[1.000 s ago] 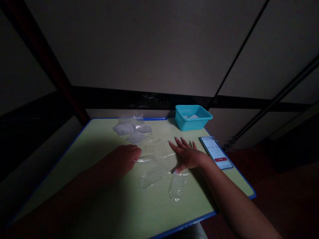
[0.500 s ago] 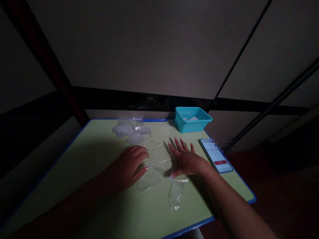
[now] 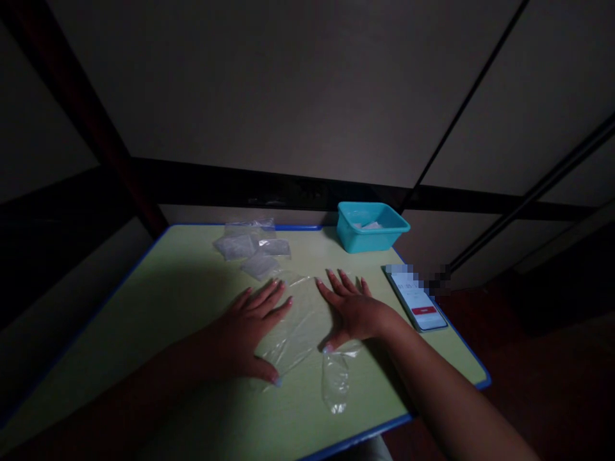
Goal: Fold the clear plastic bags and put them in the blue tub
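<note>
A thin, clear plastic bag (image 3: 300, 326) lies spread on the table, creased, with a narrow strip of it (image 3: 335, 383) reaching toward the near edge. Its exact outline is hard to make out. My left hand (image 3: 250, 333) rests on the bag's left side, fingers spread. On the right side my right hand (image 3: 350, 312) presses down, fingers fanned out and thumb near the base of the strip. Neither hand grips anything. Just beyond my left hand are several flat, folded clear plastic pieces (image 3: 237, 246), partly overlapping.
The pale green table (image 3: 192, 269) has a blue rim. A turquoise plastic basket (image 3: 369, 240) with whitish contents stands at the far right corner. Along the right edge lies a phone (image 3: 418, 301) with a lit screen. Dark panels rise behind the table.
My left hand has opened from a curled pose and flattened onto the bag, its thumb moving nearer. The bag's middle looks more spread out. My right hand has shifted slightly left.
</note>
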The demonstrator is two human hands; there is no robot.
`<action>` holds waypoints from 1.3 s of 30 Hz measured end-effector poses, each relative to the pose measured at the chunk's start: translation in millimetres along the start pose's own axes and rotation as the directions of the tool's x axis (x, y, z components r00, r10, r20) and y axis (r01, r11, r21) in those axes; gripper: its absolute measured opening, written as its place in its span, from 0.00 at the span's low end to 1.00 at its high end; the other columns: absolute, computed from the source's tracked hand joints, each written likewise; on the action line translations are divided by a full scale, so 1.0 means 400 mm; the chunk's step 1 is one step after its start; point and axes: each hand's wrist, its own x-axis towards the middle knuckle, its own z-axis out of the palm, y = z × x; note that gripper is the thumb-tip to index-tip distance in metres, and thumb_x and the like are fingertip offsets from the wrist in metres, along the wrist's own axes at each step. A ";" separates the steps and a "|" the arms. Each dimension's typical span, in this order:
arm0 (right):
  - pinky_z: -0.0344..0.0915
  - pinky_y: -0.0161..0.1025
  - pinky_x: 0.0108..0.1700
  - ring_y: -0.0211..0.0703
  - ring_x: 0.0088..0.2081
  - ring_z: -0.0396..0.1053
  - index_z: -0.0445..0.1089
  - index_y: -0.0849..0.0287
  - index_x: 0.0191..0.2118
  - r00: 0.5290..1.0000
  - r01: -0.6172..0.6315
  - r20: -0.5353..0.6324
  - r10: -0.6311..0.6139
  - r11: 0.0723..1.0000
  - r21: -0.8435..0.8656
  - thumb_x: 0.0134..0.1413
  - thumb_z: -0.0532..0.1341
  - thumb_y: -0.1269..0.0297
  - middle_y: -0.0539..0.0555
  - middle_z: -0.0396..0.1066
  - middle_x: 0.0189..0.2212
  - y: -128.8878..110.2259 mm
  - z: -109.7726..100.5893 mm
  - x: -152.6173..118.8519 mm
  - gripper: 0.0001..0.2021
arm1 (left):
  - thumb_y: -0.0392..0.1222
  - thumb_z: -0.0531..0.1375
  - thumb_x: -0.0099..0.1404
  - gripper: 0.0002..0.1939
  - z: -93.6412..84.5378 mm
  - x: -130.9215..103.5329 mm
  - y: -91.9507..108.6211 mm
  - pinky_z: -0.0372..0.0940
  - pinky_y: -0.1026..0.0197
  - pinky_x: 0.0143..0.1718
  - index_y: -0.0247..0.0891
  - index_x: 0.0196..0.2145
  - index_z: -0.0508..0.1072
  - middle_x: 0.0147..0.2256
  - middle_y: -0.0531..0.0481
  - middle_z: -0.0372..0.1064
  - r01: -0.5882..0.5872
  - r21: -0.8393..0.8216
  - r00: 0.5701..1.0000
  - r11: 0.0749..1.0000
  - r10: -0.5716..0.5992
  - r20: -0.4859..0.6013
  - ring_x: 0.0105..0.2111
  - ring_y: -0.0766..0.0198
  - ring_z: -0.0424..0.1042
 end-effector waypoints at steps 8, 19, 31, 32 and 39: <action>0.16 0.67 0.58 0.63 0.63 0.07 0.20 0.48 0.66 0.996 0.090 0.000 -0.090 0.996 -0.004 0.32 0.66 0.35 0.58 0.06 0.64 -0.050 0.024 -0.002 0.65 | 0.60 0.55 0.61 0.33 -0.039 0.015 -0.022 0.52 0.46 0.57 0.32 0.54 0.66 0.56 0.35 0.60 0.183 0.023 0.890 0.983 -0.155 -0.430 0.56 0.44 0.57; 0.15 0.68 0.58 0.64 0.64 0.12 0.26 0.52 0.68 0.995 0.036 -0.097 -0.038 0.999 -0.022 0.41 0.58 0.31 0.56 0.11 0.65 -0.042 0.007 -0.018 0.57 | 0.45 0.55 0.64 0.11 -0.023 0.043 -0.093 0.58 0.49 0.48 0.36 0.39 0.69 0.41 0.43 0.67 0.404 -0.072 0.778 0.912 -0.384 -0.496 0.44 0.51 0.63; 0.17 0.67 0.59 0.61 0.64 0.10 0.22 0.56 0.67 0.996 0.059 -0.063 -0.060 0.998 -0.012 0.38 0.57 0.29 0.59 0.11 0.65 -0.056 0.028 -0.002 0.61 | 0.42 0.53 0.58 0.05 -0.048 0.055 -0.086 0.58 0.50 0.47 0.39 0.29 0.67 0.35 0.45 0.70 0.361 -0.269 0.741 0.893 -0.449 -0.499 0.41 0.52 0.66; 0.17 0.67 0.58 0.61 0.64 0.10 0.22 0.56 0.67 0.996 0.058 -0.063 -0.059 0.998 -0.012 0.38 0.57 0.29 0.60 0.11 0.65 -0.056 0.028 -0.002 0.61 | 0.43 0.52 0.59 0.06 -0.056 0.049 -0.081 0.59 0.50 0.46 0.39 0.29 0.66 0.35 0.45 0.70 0.341 -0.289 0.748 0.894 -0.445 -0.493 0.41 0.52 0.66; 0.18 0.68 0.58 0.62 0.64 0.11 0.22 0.56 0.67 0.997 0.060 -0.054 -0.061 0.998 -0.019 0.38 0.58 0.30 0.60 0.12 0.65 -0.054 0.028 0.001 0.61 | 0.46 0.54 0.59 0.08 -0.094 0.017 -0.047 0.63 0.59 0.38 0.40 0.27 0.68 0.31 0.52 0.69 0.110 -0.410 0.891 0.905 -0.273 -0.363 0.34 0.60 0.69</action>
